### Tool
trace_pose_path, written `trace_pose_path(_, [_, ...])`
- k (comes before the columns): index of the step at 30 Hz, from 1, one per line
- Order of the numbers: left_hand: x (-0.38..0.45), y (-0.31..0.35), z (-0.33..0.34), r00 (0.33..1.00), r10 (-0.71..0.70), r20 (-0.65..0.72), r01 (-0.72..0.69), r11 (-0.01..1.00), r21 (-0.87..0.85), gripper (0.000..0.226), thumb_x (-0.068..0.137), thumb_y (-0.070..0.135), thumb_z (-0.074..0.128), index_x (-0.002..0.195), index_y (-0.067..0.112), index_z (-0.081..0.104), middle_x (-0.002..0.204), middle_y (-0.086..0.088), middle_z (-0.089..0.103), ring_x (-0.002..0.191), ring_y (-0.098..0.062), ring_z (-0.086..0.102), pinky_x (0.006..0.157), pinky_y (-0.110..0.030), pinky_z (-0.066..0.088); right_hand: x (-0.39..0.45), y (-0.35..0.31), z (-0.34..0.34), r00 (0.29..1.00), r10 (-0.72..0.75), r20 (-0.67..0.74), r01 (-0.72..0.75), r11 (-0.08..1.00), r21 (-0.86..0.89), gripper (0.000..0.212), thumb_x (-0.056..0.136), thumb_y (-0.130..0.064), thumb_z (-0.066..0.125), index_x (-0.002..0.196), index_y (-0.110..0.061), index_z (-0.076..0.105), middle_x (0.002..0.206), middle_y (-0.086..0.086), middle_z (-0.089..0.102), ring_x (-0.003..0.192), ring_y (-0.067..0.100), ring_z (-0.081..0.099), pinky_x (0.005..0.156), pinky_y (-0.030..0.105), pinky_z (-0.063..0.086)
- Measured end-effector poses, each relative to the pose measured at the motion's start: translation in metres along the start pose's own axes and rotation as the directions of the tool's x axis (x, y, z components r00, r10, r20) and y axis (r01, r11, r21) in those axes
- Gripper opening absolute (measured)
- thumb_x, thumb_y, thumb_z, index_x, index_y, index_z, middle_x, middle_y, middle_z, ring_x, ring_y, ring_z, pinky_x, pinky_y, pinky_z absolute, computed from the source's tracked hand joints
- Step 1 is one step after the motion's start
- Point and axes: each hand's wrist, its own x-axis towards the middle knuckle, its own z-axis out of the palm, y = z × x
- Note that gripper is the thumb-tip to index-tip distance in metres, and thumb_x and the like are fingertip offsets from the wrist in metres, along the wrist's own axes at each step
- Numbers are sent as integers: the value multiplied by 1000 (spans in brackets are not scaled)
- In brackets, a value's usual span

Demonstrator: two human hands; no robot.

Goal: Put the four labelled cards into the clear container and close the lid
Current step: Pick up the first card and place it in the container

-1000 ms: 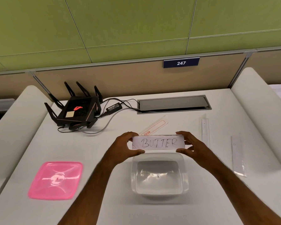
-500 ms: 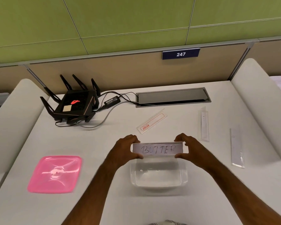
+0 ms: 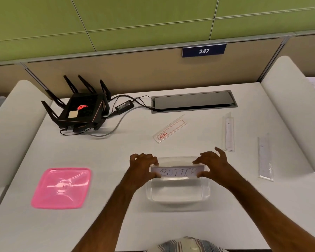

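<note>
Both hands, left (image 3: 144, 166) and right (image 3: 214, 163), pinch the BUTTER card (image 3: 177, 172) by its ends over the container (image 3: 178, 195) at 12 o'clock. It looks light, thin, bendy; end grips suit it.

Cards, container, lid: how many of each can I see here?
Cards: 4, namely BUTTER card held by both hands over the clear container, red-bordered card, two pale cards on the desk.
Clear container: 1
Pink lid: 1
Total: 6
</note>
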Motion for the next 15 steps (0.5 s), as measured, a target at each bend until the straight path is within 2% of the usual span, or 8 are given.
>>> trace_pose_path(3, [0, 0, 3, 1000, 5, 14, -5, 998, 61, 38, 69, 57, 78, 95, 32, 68, 95, 18, 63, 103, -8, 56, 99, -27, 13, -1, 1, 6, 1000, 8, -26, -9, 999, -36, 45, 73, -36, 88, 115, -27, 76, 114, -7, 75, 132, 23, 57, 118, 63, 8])
trace_pose_path(6, [1, 0, 5, 999, 21, 25, -24, 994, 106, 37, 72, 54, 79, 98, 29, 71, 101, 16, 67, 111, -12, 56, 110, -37, 11, -1, 1, 13, 1000, 4, -13, -5, 997, -82, 40, 73, -33, 88, 112, -27, 78, 107, -10, 78, 130, 25, 60, 116, 70, 10])
trace_pose_path(8, [2, 1, 5, 998, 40, 48, -46, 988, 148, 36, 75, 52, 79, 100, 28, 72, 103, 14, 68, 115, -13, 54, 116, -42, 9, -1, 2, 17, 1000, 12, 17, -10, 993, -119, 37, 76, -34, 86, 112, -28, 78, 106, -12, 78, 129, 27, 60, 115, 70, 7])
trace_pose_path(10, [4, 3, 6, 995, 74, 65, -85, 976, 200, 34, 76, 52, 78, 99, 27, 73, 103, 13, 68, 116, -14, 52, 118, -46, 14, 0, 3, 22, 998, 36, 49, -29, 989, -146, 36, 80, -34, 83, 115, -29, 77, 108, -11, 78, 130, 31, 59, 115, 70, 2])
trace_pose_path(13, [7, 8, 11, 989, 109, 104, -136, 945, 296, 29, 75, 50, 78, 93, 27, 75, 100, 8, 58, 105, -20, 52, 107, -38, 27, 2, 4, 27, 988, 107, 110, -94, 989, -117, 35, 85, -30, 78, 120, -28, 74, 116, -3, 76, 133, 39, 54, 114, 73, -5])
trace_pose_path(15, [8, 12, 15, 985, 109, 133, -149, 925, 351, 27, 76, 49, 77, 91, 27, 76, 97, 6, 54, 98, -20, 50, 98, -37, 32, 7, 2, 24, 968, 152, 199, -123, 981, -152, 37, 94, -35, 67, 131, -32, 66, 128, -7, 71, 143, 36, 42, 114, 71, -12])
